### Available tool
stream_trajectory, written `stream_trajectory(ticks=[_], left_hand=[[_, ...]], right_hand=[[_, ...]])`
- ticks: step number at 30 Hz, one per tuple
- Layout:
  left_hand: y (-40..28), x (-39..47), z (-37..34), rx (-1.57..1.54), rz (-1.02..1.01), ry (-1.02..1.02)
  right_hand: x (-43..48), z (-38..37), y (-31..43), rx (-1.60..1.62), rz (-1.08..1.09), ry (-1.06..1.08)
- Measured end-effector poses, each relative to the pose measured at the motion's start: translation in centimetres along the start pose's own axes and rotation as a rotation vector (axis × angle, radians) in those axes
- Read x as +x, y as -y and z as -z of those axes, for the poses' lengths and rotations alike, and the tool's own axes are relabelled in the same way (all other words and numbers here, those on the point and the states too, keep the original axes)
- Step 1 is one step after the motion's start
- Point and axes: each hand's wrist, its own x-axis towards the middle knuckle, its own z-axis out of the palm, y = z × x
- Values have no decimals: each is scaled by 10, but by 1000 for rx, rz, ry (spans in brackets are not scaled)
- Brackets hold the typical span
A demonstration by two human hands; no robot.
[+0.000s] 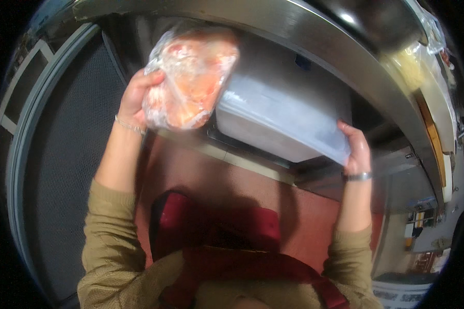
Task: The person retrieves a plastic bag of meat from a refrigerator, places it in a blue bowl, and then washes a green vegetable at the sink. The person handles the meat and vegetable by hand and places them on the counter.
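My left hand (139,94) grips the left edge of a clear plastic bag of pinkish-orange pieces, perhaps raw meat (193,77), raised below the steel counter's edge. Just right of the bag, partly behind it, is a whitish translucent plastic container (278,119), tilted down to the right. My right hand (355,146) holds this container by its right end, the thumb on top and the other fingers partly hidden. What the container holds cannot be made out.
A stainless steel counter edge (286,23) curves over both hands. On it at the right lie a bag with yellowish contents (410,69) and a wooden board (429,131). A dark panel with a grey frame (69,154) stands at the left. The floor (313,216) is red.
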Motion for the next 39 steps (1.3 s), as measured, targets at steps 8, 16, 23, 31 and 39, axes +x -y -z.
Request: stream_trajectory(ticks=[8, 16, 23, 31, 39], left_hand=[[53, -105, 61, -361, -105, -62], [79, -133, 54, -207, -189, -364], [86, -148, 61, -151, -113, -410], [88, -166, 65, -57, -128, -421], [82, -164, 54, -173, -133, -429]], right_hand=[[5, 4, -2, -226, 231, -218], [-71, -64, -47, -1773, 1446, -83], [-47, -77, -56, -1498, 1728, 55], [-44, -74, -52, -1568, 1623, 108], [-41, -80, -55, -1806, 1686, 56]])
